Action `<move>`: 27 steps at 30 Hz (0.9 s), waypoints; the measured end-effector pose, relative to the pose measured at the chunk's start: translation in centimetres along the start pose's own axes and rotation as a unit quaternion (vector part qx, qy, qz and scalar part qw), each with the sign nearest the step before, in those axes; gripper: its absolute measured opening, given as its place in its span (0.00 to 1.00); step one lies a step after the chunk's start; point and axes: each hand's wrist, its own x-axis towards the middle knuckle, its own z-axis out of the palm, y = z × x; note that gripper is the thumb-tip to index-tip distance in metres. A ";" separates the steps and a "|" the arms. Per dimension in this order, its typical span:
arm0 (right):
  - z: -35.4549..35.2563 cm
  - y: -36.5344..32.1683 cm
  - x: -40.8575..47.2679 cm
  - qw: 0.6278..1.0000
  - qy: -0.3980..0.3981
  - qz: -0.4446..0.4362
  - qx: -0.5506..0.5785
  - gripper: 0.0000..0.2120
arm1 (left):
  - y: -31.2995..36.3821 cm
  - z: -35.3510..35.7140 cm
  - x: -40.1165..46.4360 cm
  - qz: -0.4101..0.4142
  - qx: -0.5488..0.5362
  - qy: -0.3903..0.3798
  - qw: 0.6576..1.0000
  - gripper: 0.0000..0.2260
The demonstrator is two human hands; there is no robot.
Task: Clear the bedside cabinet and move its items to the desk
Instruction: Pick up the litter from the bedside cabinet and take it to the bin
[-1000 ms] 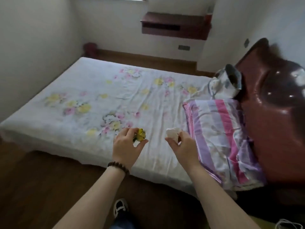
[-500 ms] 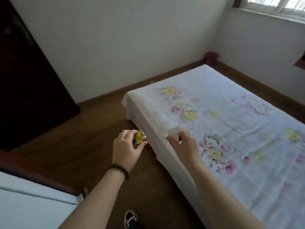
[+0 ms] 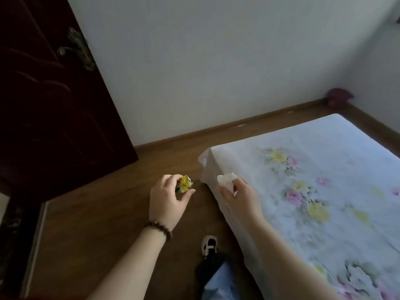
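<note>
My left hand (image 3: 167, 198) grips a small yellow and green packet (image 3: 184, 184), fingers and thumb curled round it, held over the wooden floor. My right hand (image 3: 240, 195) pinches a crumpled white tissue (image 3: 226, 180) above the near corner of the bed. A bead bracelet sits on my left wrist. Neither the bedside cabinet nor the desk is in view.
The bed (image 3: 313, 191) with a white floral sheet fills the right side. A dark wooden door (image 3: 54, 105) stands open at the left, with brown floor (image 3: 97, 224) between it and the bed. My shoe (image 3: 208, 245) is on the floor below. A dark red object (image 3: 338, 97) lies in the far corner.
The view has swung left, away from the headboard and pillow toward the door. Both hands keep their hold on the packet and the tissue.
</note>
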 end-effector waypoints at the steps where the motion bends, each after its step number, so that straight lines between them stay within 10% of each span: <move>1: 1.0 0.1 2.7 1.000 -0.002 0.002 0.001 0.13 | -1.0 0.9 2.3 0.000 0.003 0.001 1.000 0.20; 10: 6.2 0.7 29.9 0.997 -0.074 0.013 -0.026 0.06 | -7.5 8.1 28.7 -0.019 0.018 -0.017 1.000 0.19; 27: 13.0 1.4 65.9 0.991 0.087 0.104 0.005 0.12 | -16.4 22.8 67.5 0.085 -0.045 -0.098 0.991 0.18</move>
